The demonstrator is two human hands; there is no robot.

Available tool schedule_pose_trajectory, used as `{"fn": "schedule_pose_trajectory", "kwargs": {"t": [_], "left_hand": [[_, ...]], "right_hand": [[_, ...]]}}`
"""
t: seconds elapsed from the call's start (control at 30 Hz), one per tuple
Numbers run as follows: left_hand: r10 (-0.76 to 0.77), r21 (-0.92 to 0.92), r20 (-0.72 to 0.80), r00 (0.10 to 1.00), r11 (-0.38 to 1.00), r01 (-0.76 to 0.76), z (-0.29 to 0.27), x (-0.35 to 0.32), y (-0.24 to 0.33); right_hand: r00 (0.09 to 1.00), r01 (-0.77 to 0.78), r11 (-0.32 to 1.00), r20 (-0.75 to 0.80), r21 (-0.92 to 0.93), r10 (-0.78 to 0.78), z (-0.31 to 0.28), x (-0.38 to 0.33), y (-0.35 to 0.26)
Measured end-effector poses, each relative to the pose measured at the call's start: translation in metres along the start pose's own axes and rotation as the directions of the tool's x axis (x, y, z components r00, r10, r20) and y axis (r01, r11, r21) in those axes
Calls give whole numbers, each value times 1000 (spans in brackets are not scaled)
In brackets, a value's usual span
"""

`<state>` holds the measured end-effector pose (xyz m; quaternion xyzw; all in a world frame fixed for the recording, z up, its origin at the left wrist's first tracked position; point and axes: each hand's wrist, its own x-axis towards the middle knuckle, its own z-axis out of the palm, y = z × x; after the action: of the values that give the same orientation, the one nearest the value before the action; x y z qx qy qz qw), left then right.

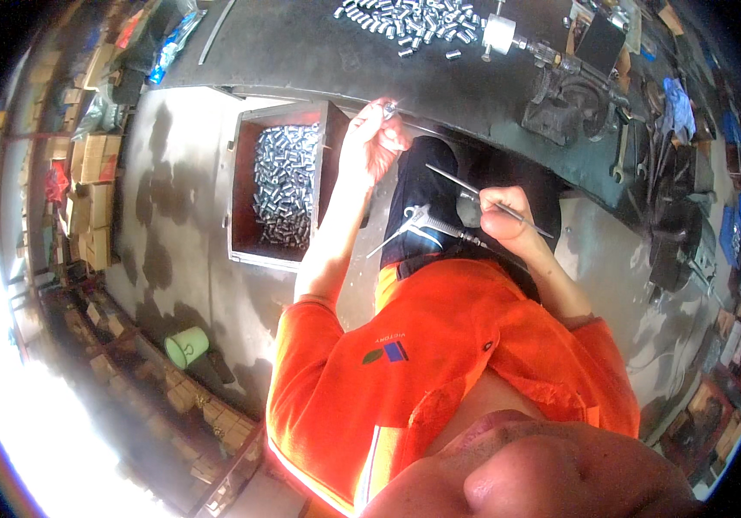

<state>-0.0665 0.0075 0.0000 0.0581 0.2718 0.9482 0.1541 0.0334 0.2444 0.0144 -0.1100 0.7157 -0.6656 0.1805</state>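
My left hand (373, 142), raised at the bench's front edge, pinches a small shiny metal sleeve (389, 110) between thumb and fingertips. Its fine detail is lost in glare. Over my lap, my right hand (506, 212) is closed round a thin metal rod (454, 179), which slants from upper left to lower right. Just below the rod, a silvery tool with a long thin tip and a ribbed, spring-like neck (440, 223) lies across my thighs. Left of my left forearm stands an open box (234, 186) with many similar metal sleeves (287, 177) inside.
A dark workbench (319, 56) runs across the front, bearing a heap of metal sleeves (427, 22). At its right are a clamping fixture (565, 95) and a wrench (622, 154). A pale green bucket (186, 347) stands on the floor; shelves with cartons (94, 194) line the left.
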Motion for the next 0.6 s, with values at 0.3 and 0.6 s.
{"fn": "schedule_pose_trajectory", "kwargs": {"t": [0.3,0.6], "left_hand": [[-41,30,81,996,999,39,1,15,1],[110,757,-197,974,648,79,-7,141,32]], "right_hand": [[998,55,998,-13,31,-54,-2,0,-2],[997,17,998,-68,-66,-22,-6,-3,-2]]}}
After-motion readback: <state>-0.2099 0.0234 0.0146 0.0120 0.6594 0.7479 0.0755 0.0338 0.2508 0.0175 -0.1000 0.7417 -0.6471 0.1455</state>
